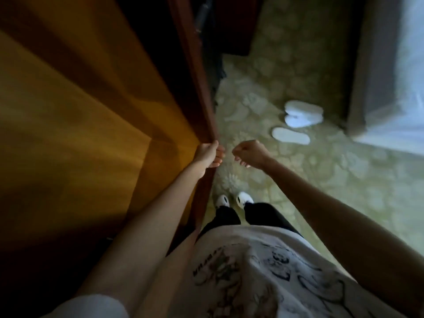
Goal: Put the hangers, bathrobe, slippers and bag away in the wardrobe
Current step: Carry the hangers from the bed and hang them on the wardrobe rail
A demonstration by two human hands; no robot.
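Note:
My left hand (210, 154) grips the edge of the wooden wardrobe door (91, 111), its fingers wrapped around the dark red rim. My right hand (249, 153) hovers just to the right of it, curled loosely with nothing in it. White slippers (302, 113) lie on the patterned carpet to the right, one pair stacked and a single one (290, 135) flat beside it. Dark items hang or stand in the wardrobe's opening (206, 42) at the top; I cannot tell what they are. No hangers, bathrobe or bag are clearly visible.
The green patterned carpet (298, 191) covers the floor. A bed with a pale cover (401, 88) fills the right side. My feet in white shoes (234, 199) stand close to the door's edge. A dark wooden panel (234, 24) stands beyond the opening.

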